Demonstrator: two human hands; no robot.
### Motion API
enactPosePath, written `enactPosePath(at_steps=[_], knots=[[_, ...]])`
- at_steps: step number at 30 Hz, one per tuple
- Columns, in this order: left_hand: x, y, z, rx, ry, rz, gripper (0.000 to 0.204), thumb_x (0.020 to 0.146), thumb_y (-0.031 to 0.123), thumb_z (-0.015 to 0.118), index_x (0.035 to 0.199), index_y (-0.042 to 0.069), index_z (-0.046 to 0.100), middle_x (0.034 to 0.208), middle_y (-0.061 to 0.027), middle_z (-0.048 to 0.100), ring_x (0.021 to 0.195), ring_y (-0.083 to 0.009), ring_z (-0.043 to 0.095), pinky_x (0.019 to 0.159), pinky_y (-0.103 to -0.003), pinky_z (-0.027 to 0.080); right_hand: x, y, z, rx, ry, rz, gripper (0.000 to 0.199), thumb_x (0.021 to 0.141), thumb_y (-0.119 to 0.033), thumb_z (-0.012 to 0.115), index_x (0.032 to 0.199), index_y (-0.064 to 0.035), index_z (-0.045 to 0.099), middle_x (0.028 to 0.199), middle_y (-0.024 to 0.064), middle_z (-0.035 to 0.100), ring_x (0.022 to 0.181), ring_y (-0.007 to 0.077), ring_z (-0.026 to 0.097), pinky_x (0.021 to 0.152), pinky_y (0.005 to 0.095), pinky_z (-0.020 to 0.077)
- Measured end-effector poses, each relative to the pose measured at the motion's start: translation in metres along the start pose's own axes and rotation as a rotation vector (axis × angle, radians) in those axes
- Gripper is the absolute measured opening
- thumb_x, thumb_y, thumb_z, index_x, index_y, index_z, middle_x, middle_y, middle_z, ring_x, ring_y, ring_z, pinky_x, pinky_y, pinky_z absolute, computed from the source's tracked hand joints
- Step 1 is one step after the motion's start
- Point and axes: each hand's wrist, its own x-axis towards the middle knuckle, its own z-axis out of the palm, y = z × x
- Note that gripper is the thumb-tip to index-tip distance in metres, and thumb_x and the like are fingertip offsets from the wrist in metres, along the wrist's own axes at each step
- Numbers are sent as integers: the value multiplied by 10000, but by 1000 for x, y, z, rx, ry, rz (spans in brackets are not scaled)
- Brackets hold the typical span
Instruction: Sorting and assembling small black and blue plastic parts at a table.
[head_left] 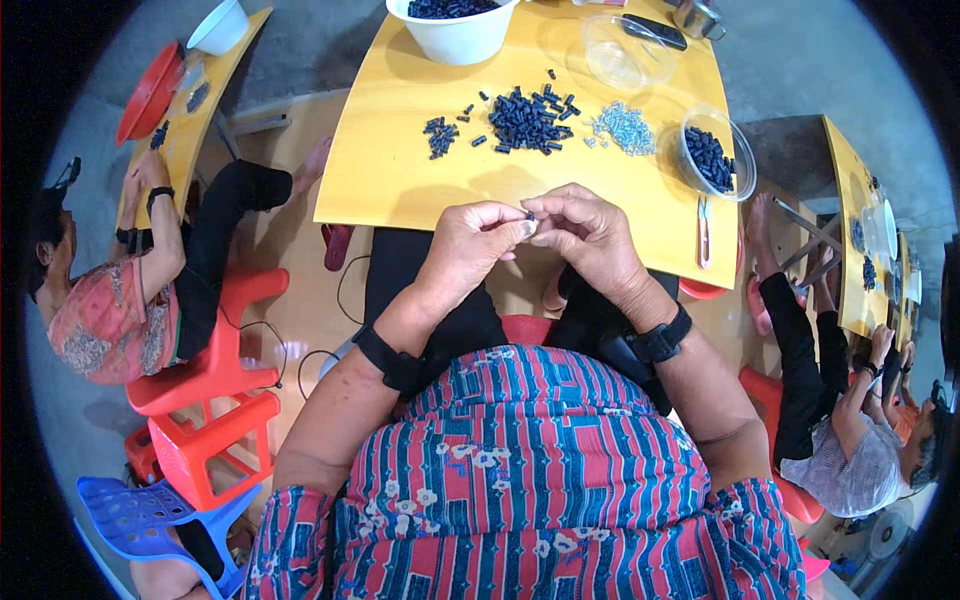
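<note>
In front of the table's near edge, my left hand [466, 246] and my right hand [592, 238] meet with fingertips together. Both pinch a small dark piece [530, 216], mostly hidden by the fingers. Beyond them on the yellow table [390, 160] lies a heap of short black cylindrical pieces [527, 122]. A smaller group of black pieces [440, 137] sits left of it. To the heap's right is a pile of small clear bluish pieces [624, 128]. A round clear tub [742, 172] at the right edge contains more black pieces.
A white bowl [455, 40] of dark pieces stands at the far edge. Near it are a clear lid [625, 60], a black phone [655, 32] and a metal cup [697, 18]. Pink-handled tweezers [704, 235] lie near the right edge. Other people sit at tables on both sides.
</note>
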Motion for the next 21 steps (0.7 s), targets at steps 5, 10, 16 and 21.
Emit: enactPosePath(at_steps=[5,10,16,21], knots=[[6,1,2,20,19,-22,208,905,184,682,1038,26,700,892,-16,682,746,-69,601,651,-218,513,4,5,-1,-41,69,-11,298,781,-33,740,1074,-42,691,926,78,645,814,179,652,755,281,531],[11,3,1,-64,-23,-83,205,918,189,662,1039,29,701,905,-10,681,784,-67,600,698,-211,494,6,1,-2,-242,71,-133,297,776,-76,742,1063,-41,675,919,119,637,815,236,661,750,312,537],[15,3,3,-116,-1,-65,187,913,156,663,994,-7,706,790,-6,652,669,-58,544,613,-206,469,9,4,-1,-250,55,-108,283,811,-90,713,1079,-41,640,934,119,611,823,259,640,741,329,524],[16,2,-1,-103,-46,-49,186,934,191,636,966,16,691,813,7,641,713,-54,558,659,-209,480,11,2,1,-263,39,-85,291,819,-112,708,1088,-45,623,913,123,595,814,267,619,731,343,508]])
